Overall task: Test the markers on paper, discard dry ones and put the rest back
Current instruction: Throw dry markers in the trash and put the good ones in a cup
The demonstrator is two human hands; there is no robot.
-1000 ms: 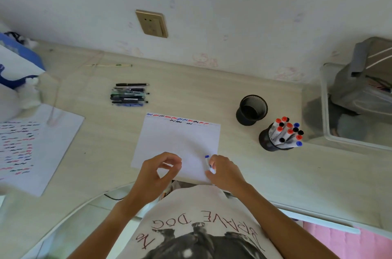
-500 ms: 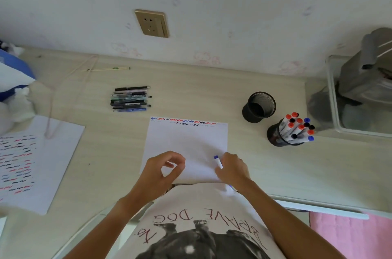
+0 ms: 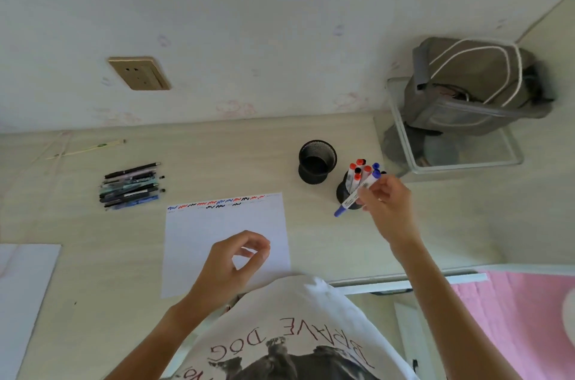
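On the surface (image 3: 311,239) lies the paper (image 3: 202,239), squiggles along its far edge; the shirt (image 3: 289,333) reads "BRAVE DOG". The right hand (image 3: 384,202) holds a blue-capped marker (image 3: 354,197) at the full cup (image 3: 347,193); the left hand (image 3: 231,267) hovers over the paper, fingers loosely curled, holding nothing.

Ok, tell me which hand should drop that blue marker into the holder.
Right. The right hand already grips the blue marker right beside the full holder; the left hand hovers over the paper, farther away.
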